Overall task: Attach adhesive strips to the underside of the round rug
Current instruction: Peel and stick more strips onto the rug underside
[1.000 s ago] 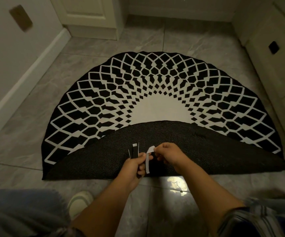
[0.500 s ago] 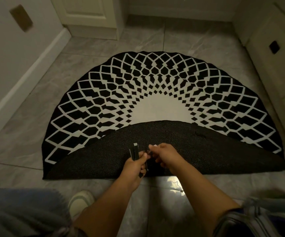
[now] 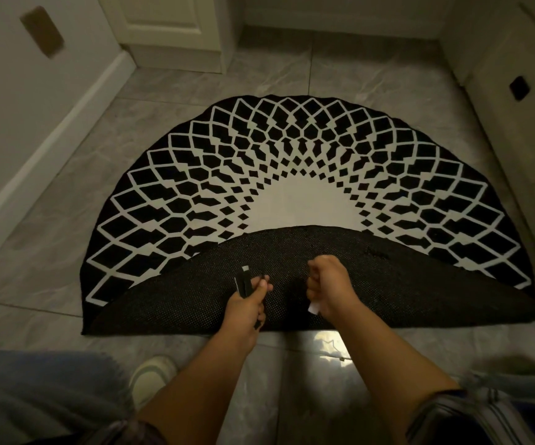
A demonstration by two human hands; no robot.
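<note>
The round black-and-white rug (image 3: 195,175) lies on the tiled floor with its near half folded back, so the dark textured underside (image 3: 420,284) faces up. Over that underside my left hand (image 3: 250,303) grips a small bundle of black adhesive strips (image 3: 243,281) with white ends, held upright. My right hand (image 3: 327,287) is closed in a fist to the right of it, and a white strip of backing paper (image 3: 313,307) sticks out below its fingers. The two hands are apart.
White walls and a baseboard (image 3: 51,139) run along the left, a door frame (image 3: 170,30) stands at the back, and cabinets (image 3: 516,91) line the right. My shoe (image 3: 152,374) and knee sit at the lower left on the grey tiles.
My hands were together, the right one peeling a white liner from a strip in the left. Now the right hand has pulled away to the right with the white paper.
</note>
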